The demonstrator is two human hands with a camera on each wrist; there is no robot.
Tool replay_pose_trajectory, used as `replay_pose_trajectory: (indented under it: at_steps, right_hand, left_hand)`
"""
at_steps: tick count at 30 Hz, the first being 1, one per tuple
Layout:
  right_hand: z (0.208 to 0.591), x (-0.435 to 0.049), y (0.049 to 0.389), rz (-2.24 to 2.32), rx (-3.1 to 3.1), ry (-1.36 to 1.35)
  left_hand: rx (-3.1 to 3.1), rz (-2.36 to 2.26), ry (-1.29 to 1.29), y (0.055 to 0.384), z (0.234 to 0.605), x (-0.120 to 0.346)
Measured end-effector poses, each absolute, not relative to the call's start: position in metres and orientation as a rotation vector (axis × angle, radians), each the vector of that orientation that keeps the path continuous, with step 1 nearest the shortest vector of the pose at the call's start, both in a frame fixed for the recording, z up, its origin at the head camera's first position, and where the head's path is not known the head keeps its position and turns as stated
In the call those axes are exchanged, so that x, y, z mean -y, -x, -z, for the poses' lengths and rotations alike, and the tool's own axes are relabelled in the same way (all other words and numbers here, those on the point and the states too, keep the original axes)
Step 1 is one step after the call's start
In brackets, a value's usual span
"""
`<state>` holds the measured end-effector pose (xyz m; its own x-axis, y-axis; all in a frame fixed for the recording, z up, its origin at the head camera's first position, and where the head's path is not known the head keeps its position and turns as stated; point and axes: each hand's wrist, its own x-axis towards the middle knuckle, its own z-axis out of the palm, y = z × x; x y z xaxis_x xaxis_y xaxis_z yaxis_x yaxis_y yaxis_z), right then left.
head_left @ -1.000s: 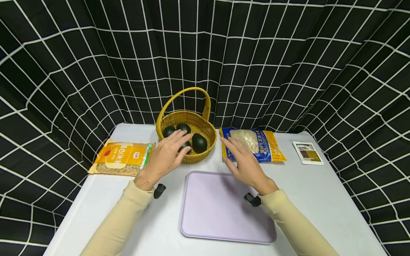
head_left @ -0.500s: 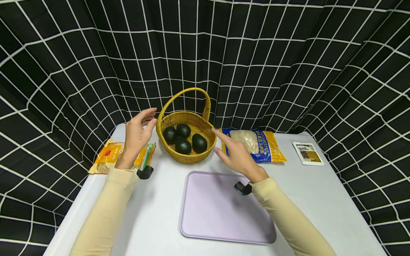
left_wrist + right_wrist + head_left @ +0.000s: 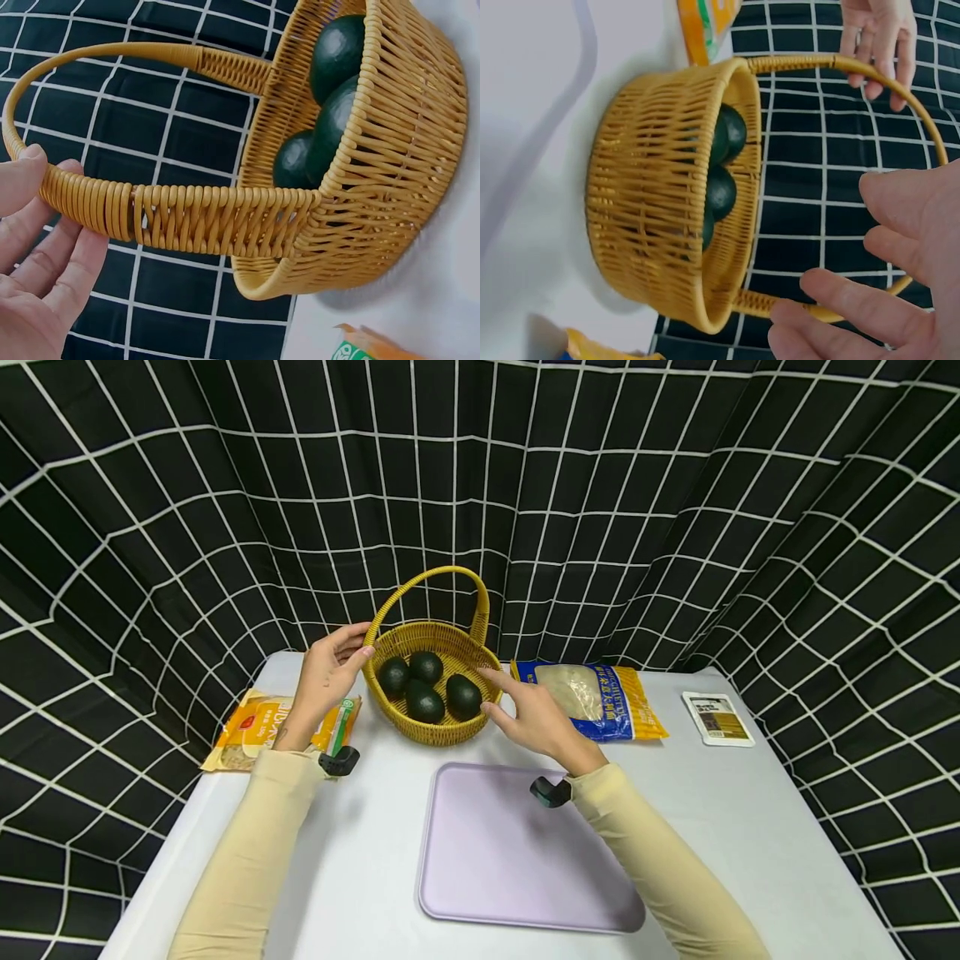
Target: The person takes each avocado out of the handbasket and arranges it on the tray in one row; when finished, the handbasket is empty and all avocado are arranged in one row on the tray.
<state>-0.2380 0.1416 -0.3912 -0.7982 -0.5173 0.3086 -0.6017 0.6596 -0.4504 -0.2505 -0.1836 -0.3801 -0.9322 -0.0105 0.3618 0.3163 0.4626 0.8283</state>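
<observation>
A yellow wicker basket with a tall arched handle stands at the back of the table, several dark green avocados inside it. At its left side my left hand holds the handle low down, thumb on one side and fingers on the other, as the left wrist view shows. My right hand hovers by the basket's right rim, fingers spread and slightly bent. In the right wrist view that right hand has nothing in its grasp; whether a fingertip touches the handle is unclear.
A lilac tray lies in front of the basket. An orange food bag is to the left, partly behind my left arm. Right of the basket lie a blue and yellow bag and a small white pack. Black gridded cloth hangs behind.
My left hand has moved from above the avocados to the left side of the basket and taken the handle. My right hand has shifted left, from the blue bag to the basket's right rim.
</observation>
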Motion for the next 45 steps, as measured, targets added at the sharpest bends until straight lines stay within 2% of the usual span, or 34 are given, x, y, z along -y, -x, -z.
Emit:
replay_pose_trajectory:
  at_steps: [14, 20, 27, 45]
  right_hand:
    - [0.394, -0.107, 0.273, -0.806, 2.861, -0.963]
    - [0.393, -0.093, 0.289, -0.7, 3.005, -0.915]
    - [0.409, -0.086, 0.306, -0.613, 3.005, -0.803]
    - [0.427, -0.066, 0.329, -0.445, 3.222, -0.693]
  left_hand:
    - [2.413, 1.666, 0.153, 0.251, 0.378, 0.193]
    - [2.44, 1.73, 0.141, 0.254, 0.377, 0.192]
    - [2.466, 1.88, 0.177, 0.262, 0.375, 0.194]
    - [2.506, 1.974, 0.219, 0.271, 0.368, 0.208]
